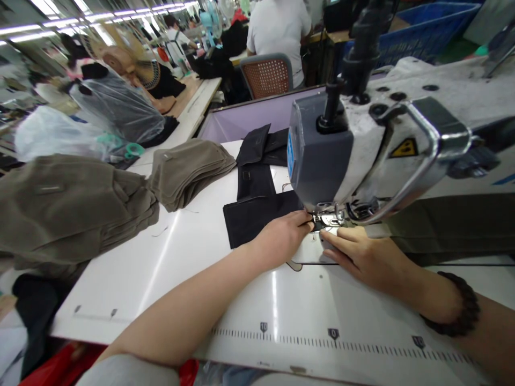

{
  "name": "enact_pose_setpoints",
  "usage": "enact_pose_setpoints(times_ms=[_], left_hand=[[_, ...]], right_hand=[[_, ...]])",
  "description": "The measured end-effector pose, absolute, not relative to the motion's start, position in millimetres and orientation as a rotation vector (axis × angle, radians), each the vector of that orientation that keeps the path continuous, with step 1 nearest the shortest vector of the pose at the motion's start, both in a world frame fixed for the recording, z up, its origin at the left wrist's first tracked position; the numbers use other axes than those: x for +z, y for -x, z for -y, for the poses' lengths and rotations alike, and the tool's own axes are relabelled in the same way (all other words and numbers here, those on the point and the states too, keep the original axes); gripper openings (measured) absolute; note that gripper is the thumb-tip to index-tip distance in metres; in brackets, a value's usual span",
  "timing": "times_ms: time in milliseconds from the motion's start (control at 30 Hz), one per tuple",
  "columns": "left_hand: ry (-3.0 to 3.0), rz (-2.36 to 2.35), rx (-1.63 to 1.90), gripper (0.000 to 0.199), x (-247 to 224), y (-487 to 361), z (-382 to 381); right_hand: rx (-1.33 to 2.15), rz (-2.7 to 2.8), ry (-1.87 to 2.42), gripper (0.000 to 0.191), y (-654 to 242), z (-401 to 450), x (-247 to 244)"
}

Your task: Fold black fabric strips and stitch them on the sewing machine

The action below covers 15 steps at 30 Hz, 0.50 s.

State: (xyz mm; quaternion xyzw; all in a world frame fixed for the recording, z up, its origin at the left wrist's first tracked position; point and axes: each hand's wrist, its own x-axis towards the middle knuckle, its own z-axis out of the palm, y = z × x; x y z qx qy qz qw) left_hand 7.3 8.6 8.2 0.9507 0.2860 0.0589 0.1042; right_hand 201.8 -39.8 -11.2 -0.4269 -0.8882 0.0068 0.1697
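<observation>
My left hand point(281, 238) is closed at the needle area of a sewing machine point(322, 150), its thumb and fingertips pinching the edge of a black fabric piece point(253, 217). That piece lies flat on the white table and runs behind the hand toward the presser foot point(328, 219). My right hand point(366, 257) lies on the other side of the foot, fingers stretched out, the fingertips at the edge of the small dark patch of cloth by the needle plate. A dark beaded bracelet point(454, 305) circles the right wrist. The fabric under the foot is mostly hidden.
Stacked olive-brown fabric pieces point(189, 166) and a larger olive-brown pile point(72, 209) lie at left. More black flap pieces point(255, 147) sit behind the left hand. Olive fabric point(454, 222) lies under the machine arm. A ruler scale point(298, 340) marks the front. Another person point(277, 32) sits ahead.
</observation>
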Motion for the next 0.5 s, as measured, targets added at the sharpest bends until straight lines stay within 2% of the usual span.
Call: enact_pose_setpoints(times_ms=[367, 500], left_hand=[[-2.818, -0.885, 0.253, 0.027, 4.4, -7.8, -28.2], [-2.776, -0.874, 0.2, 0.03, 8.4, -9.2, -28.7]], right_hand=[[0.084, 2.544, 1.186, 0.025, -202.6, 40.6, -10.8], [-0.187, 2.378, 1.297, 0.023, -217.2, 42.2, 3.4]])
